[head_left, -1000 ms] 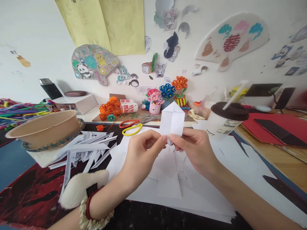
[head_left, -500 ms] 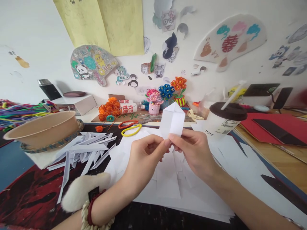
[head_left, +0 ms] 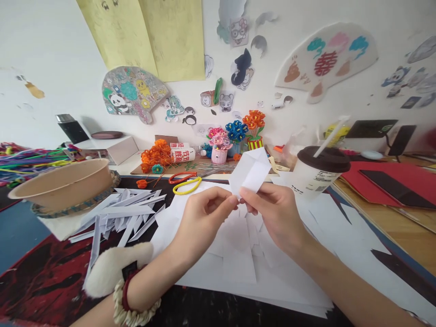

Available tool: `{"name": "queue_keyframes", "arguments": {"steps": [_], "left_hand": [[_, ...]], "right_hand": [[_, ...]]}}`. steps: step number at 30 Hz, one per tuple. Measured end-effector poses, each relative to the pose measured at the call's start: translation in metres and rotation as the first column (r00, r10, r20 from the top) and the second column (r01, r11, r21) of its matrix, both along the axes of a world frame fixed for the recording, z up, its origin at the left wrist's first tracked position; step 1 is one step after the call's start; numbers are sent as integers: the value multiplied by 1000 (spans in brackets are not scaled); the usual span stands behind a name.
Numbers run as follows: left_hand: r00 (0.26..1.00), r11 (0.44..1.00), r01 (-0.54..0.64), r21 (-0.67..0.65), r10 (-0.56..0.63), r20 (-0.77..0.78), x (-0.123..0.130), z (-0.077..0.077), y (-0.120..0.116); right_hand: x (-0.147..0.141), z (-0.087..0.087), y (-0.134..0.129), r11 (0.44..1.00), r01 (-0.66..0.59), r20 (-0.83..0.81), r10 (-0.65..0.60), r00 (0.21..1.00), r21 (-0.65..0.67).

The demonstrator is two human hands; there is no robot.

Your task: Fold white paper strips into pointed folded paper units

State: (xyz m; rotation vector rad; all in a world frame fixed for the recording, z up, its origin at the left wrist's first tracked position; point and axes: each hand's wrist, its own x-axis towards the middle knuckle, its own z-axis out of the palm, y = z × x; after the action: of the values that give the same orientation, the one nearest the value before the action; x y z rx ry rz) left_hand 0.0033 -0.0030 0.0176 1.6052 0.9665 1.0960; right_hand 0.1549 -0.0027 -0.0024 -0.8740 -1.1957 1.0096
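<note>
A small folded white paper [head_left: 250,170] is held up above the white sheets [head_left: 235,254], its top corner folded over and its body tilted to the right. My right hand [head_left: 272,209] pinches its lower edge between thumb and fingers. On the left, my left hand [head_left: 211,213] has thumb and forefinger pressed together at the paper's bottom left corner. Folded paper strips [head_left: 127,211] lie in a loose pile left of my hands.
Scissors with red and yellow handles [head_left: 187,185] lie behind the sheets. A lidded cup with a straw [head_left: 316,175] stands at right. At left are a tan bowl [head_left: 64,184] and a white fluffy object [head_left: 112,272]. Pipe-cleaner flowers [head_left: 235,131] stand at the back.
The folded paper has turned from upright to leaning right. My left fingers have shifted slightly left and down along its lower edge, and my right hand stays nearly in place.
</note>
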Motion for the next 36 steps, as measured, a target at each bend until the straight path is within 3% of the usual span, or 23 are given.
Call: {"name": "queue_keyframes", "arguments": {"steps": [6,9,14,18,22,25,29,32,36], "left_hand": [[987,991,-112,74,119,-105,-8,-3,13],[977,989,-143,44,148,-155,-13,-1,20],[965,993,-99,65,112,-236,-18,3,24],[972,991,-93,95,111,-208,-19,4,27],[967,1000,-7,-3,6,-256,-24,1,35],[946,998,39,-39,-49,-320,-30,-4,42],[919,994,80,76,-44,-393,-33,-13,49],[883,983,88,160,-3,-469,-31,-16,52],[832,985,144,92,-70,-551,-31,-19,54]], "right_hand": [[3,0,6,989,-94,59,101,993,-112],[8,2,9,991,-61,57,68,996,-121],[15,0,13,989,23,60,-15,998,-147],[15,-1,14,962,-85,58,103,993,-261],[19,1,17,964,-122,4,126,992,-235],[23,-2,21,967,-62,63,80,995,-249],[25,-10,28,948,16,139,30,990,-319],[26,-15,32,945,-17,193,85,977,-325],[31,-21,33,936,-13,374,154,915,-352]]}}
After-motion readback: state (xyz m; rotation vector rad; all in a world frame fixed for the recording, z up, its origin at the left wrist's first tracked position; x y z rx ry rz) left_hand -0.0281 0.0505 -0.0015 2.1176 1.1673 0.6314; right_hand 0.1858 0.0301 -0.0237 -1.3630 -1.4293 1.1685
